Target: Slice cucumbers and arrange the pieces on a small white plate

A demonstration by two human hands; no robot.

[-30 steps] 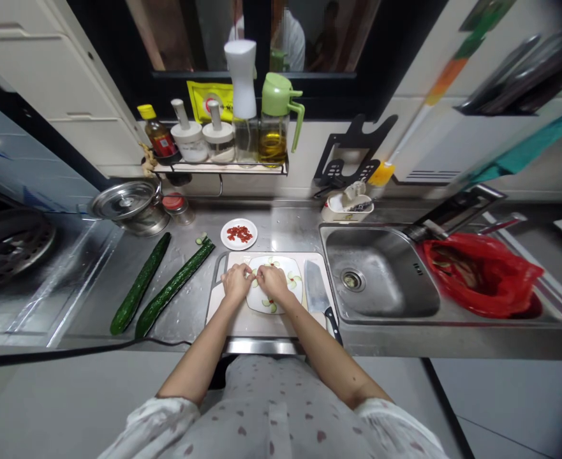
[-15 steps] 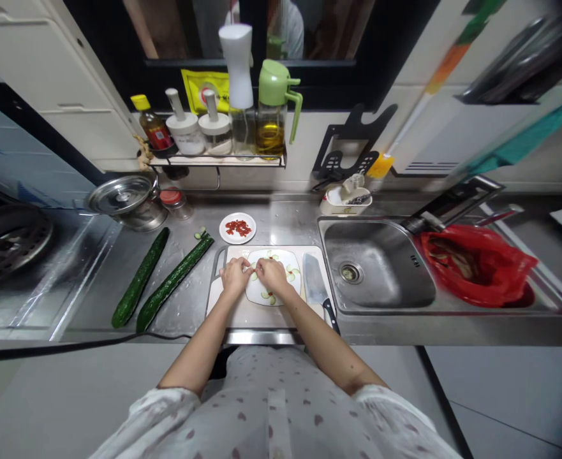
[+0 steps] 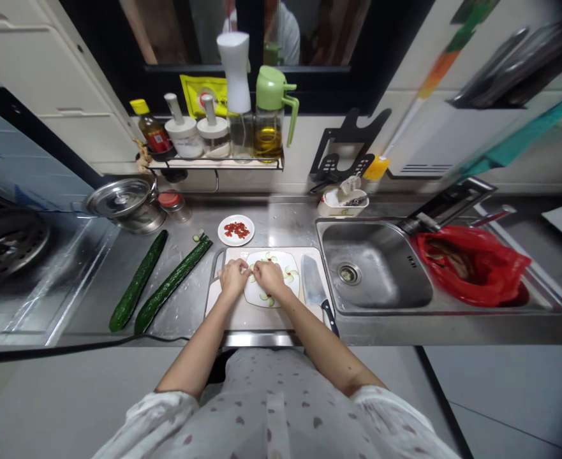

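Both hands meet over the white plate (image 3: 288, 262) on the cutting board (image 3: 261, 315). The left hand (image 3: 233, 278) and right hand (image 3: 268, 276) pinch a thin cucumber slice (image 3: 251, 273) between their fingertips. More slices lie around the plate's edge. It is best to hold the slice softly and lay it flat beside the others. A knife (image 3: 315, 290) rests just right of the plate, and two whole cucumbers (image 3: 159, 282) lie to the left

White plate (image 3: 288, 262) with pale green slices, dark green cucumbers (image 3: 170, 285) (two), red bag (image 3: 472, 268) — glossy, grey steel sink (image 3: 374, 280)
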